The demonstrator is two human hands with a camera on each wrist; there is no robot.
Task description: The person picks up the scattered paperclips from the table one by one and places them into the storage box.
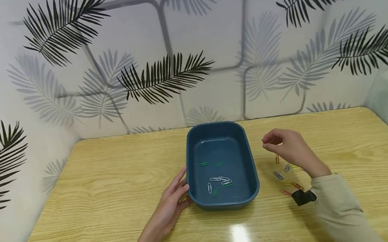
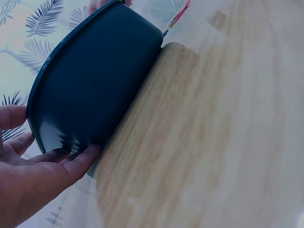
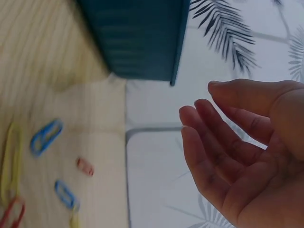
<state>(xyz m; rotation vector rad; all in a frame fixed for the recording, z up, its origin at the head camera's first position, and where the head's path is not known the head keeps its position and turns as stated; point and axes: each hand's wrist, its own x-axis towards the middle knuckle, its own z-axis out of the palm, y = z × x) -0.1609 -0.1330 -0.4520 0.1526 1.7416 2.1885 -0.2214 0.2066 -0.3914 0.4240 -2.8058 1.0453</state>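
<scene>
The blue rectangular plastic bin stands on the wood-grain table, its long axis running away from the person, one short end facing the body. The left hand rests against the outside of the bin's left side, towards the near end, fingers extended along it rather than clenched. The right hand is raised to the right of the bin, fingers loosely bent, thumb apart from them, grasping nothing. Inside the bin, the two farther green paper clips lie crosswise; one white paper clip points lengthwise. On the table to the right, an orange paper clip points away from the person, while a blue paper clip slants, its far end leaning towards the bin.
</scene>
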